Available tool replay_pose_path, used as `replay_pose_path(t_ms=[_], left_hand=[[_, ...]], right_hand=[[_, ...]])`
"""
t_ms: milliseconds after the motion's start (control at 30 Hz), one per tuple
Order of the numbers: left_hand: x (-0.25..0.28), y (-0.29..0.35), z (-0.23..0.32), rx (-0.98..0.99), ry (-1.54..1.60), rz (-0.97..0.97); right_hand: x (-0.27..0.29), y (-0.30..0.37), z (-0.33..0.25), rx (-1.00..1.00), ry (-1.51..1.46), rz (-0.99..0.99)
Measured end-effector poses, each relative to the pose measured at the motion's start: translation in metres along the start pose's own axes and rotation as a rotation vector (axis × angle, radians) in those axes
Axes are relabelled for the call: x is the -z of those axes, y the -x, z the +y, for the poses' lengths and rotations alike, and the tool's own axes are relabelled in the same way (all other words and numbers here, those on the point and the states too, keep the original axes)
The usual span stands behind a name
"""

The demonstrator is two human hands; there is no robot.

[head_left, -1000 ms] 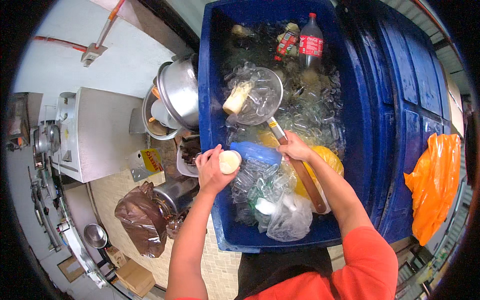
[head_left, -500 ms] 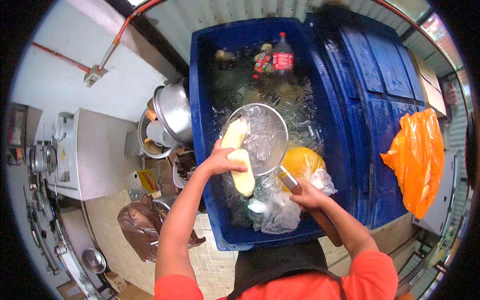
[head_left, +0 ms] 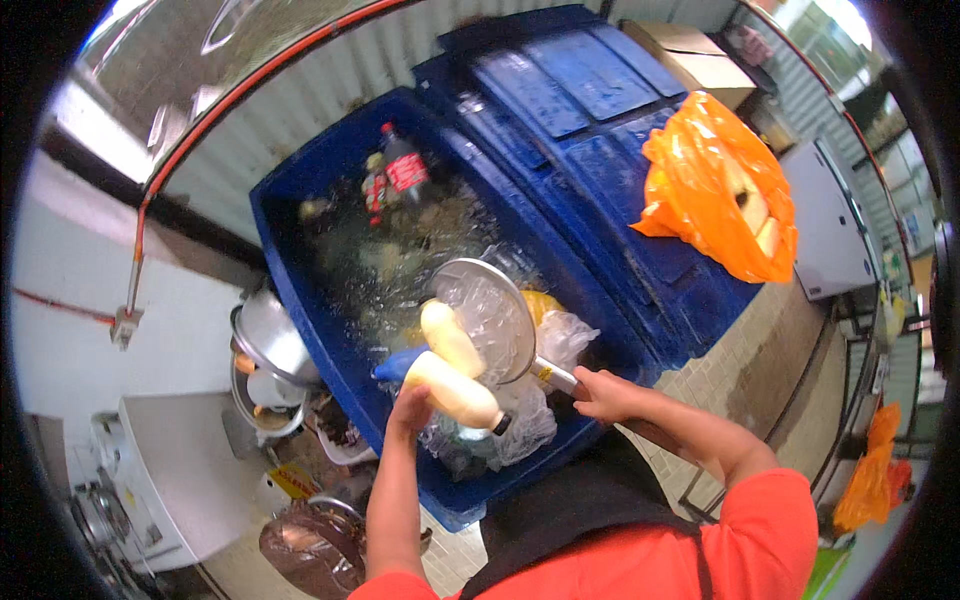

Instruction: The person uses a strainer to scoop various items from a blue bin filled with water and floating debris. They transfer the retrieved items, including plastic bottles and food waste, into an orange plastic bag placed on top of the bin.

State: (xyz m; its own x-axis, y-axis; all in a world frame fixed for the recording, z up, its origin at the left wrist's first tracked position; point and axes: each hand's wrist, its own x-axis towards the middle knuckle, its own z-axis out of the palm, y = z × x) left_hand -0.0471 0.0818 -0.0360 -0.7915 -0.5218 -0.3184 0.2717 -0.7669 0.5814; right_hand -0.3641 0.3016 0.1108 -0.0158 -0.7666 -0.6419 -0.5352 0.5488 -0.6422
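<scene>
My left hand [head_left: 410,408] is closed around a pale yellow bottle [head_left: 458,392] with a dark cap pointing toward me. A second pale yellow bottle [head_left: 452,338] lies against it, at the strainer's near-left side; whether my fingers hold it too is hidden. A blue piece [head_left: 400,362] pokes out beside the two bottles. My right hand [head_left: 603,394] grips the handle of a round metal strainer [head_left: 527,330], which carries clear ice [head_left: 485,305]. Both hands are over a large blue tub [head_left: 290,262] of water and ice. Clear plastic bags [head_left: 525,425] lie under the strainer.
A dark soda bottle [head_left: 405,172] stands in the tub's far end. The blue lid [head_left: 600,170] on the right bears an orange bag [head_left: 715,200] with pale bottles. Metal pots [head_left: 280,340] and a brown bag [head_left: 315,550] are at the left.
My view has swung to the right, so the tub appears tilted. The bottle in my left hand has turned, showing its dark cap. The blue piece has come into sight.
</scene>
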Motion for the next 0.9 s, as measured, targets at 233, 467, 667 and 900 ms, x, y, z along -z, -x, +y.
replay_pose_path(t_ms=[233, 467, 667, 900], left_hand=[[-0.044, -0.043, -0.024, 0.005, -0.147, -0.021], [-0.063, -0.044, -0.048, -0.066, -0.136, 0.229], [-0.070, -0.062, -0.048, -0.239, -0.069, 0.068], [-0.082, -0.068, -0.018, -0.388, -0.071, -0.010]], right_hand=[[0.007, 0.023, 0.041, 0.041, 0.053, -0.078], [0.030, 0.025, 0.092, 0.117, 0.226, -0.030], [0.049, 0.050, 0.080, 0.132, 0.235, -0.071], [0.050, 0.062, 0.046, 0.106, 0.340, 0.149]])
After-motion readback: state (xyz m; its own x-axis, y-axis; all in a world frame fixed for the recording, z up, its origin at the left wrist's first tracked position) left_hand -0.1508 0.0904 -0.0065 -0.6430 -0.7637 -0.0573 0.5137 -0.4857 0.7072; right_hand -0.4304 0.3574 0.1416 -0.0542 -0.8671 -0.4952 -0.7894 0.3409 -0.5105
